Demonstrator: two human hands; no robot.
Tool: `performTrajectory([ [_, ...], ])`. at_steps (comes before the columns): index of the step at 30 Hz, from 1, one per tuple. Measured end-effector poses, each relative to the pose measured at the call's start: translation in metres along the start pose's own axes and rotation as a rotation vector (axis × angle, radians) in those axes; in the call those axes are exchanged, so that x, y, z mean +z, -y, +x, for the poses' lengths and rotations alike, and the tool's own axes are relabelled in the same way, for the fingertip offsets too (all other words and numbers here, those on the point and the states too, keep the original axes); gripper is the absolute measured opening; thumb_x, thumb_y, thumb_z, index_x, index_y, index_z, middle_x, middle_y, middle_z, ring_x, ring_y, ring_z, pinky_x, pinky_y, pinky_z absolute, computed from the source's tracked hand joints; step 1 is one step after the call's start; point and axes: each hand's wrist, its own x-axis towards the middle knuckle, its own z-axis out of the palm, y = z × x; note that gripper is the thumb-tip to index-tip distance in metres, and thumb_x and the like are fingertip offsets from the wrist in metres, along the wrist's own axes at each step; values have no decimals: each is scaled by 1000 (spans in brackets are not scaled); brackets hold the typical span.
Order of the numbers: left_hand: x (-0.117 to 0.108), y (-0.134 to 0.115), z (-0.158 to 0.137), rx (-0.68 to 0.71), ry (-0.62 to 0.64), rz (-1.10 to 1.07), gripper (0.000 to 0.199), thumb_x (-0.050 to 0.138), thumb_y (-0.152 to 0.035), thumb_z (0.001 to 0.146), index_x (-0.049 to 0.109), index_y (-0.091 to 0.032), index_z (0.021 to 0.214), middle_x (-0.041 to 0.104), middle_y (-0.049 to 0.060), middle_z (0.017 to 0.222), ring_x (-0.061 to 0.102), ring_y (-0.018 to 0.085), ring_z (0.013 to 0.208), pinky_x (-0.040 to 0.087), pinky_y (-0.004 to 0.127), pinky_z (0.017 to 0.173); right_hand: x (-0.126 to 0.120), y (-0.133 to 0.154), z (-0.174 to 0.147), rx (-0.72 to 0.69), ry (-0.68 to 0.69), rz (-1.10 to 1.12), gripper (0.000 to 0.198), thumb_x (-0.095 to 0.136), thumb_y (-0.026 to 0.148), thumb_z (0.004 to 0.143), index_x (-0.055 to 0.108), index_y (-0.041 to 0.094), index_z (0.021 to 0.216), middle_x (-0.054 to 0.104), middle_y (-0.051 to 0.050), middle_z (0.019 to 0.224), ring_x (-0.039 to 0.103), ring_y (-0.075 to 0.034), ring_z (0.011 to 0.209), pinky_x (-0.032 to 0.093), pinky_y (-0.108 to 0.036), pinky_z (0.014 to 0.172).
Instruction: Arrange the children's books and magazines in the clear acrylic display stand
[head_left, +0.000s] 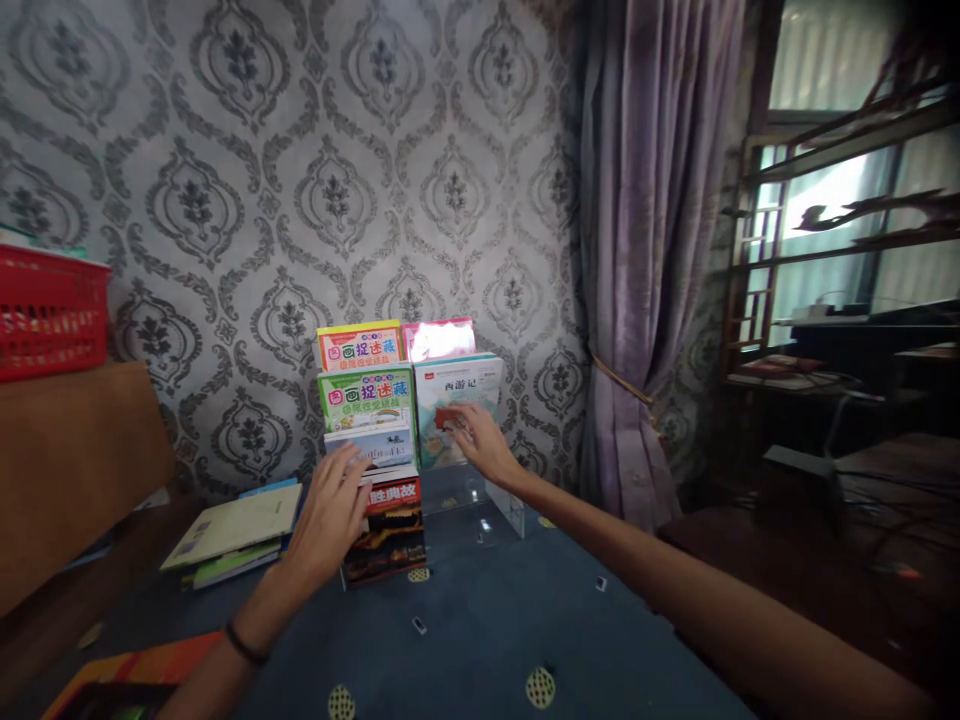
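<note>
A clear tiered stand [508,510] holds several upright books. My left hand [330,505] is open, its fingers stretched along the left edge of a dark book with a red title band [394,535] in the front row. Just behind it stand a pale blue book [396,450] and a green picture book [367,390]. On the right side, my right hand [481,442] has its fingers apart over the cover of a pale teal book [457,385], seemingly touching it. In the back row are a yellow-edged book [360,347] and a glossy pink book [442,338].
Several thin books [232,525] lie stacked left of the stand. An orange book [150,665] is at the near left. A red basket [52,310] sits on a cardboard box [82,460]. The patterned blue tablecloth [480,640] spreads in front; a purple curtain [652,250] hangs right.
</note>
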Motion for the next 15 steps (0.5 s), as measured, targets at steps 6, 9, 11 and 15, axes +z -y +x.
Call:
performTrajectory([
  [6,3,24,41,43,-20,95,34,39,-29,101,62,-15,121,59,17,134,49,30,133,42,50,115,14,-7,28,26,34,-158,41,52,13,85,61,15,125,63,-14,119,57,-27,113,46,-39,99],
  [9,3,32,53,46,-1,130,35,38,-31,101,62,-14,121,59,18,134,48,31,131,42,49,114,16,-10,30,30,45,-174,41,53,12,84,62,16,124,64,-12,117,57,-26,112,45,-37,98],
  [11,3,37,60,41,15,141,36,38,-34,101,62,-14,121,59,17,134,49,30,129,42,48,112,16,-12,33,42,47,-188,41,53,11,83,62,16,123,64,-12,116,57,-26,111,46,-37,97],
  [15,4,46,70,27,35,170,37,38,-35,102,62,-16,123,60,15,132,52,29,125,42,44,110,15,-16,37,37,44,-201,44,53,9,82,63,17,124,65,-12,114,58,-26,108,47,-38,95],
])
